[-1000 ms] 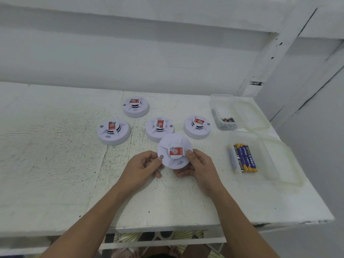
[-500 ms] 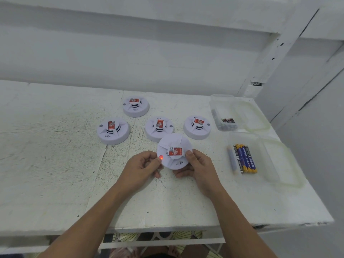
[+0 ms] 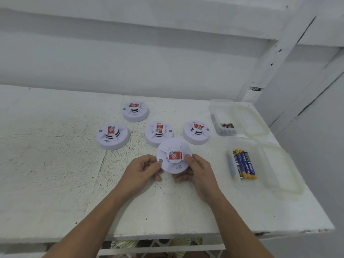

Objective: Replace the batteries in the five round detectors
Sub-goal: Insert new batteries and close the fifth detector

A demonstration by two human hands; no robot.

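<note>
The small light (image 3: 160, 161) on the held detector (image 3: 174, 155), red a moment ago, is now grey. The fingers of the left hand (image 3: 143, 169) and right hand (image 3: 197, 170) pinch its rim, tilted over the counter (image 3: 55, 164).

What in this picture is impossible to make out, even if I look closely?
Head view only:
- Underside of the held detector: turned away from the camera, so its battery bay is hidden.
- Fingers of the left hand and right hand: partly behind that detector.
- Batteries in the far clear box: too small to count or read.
- Print on the red stickers: too small.
</note>
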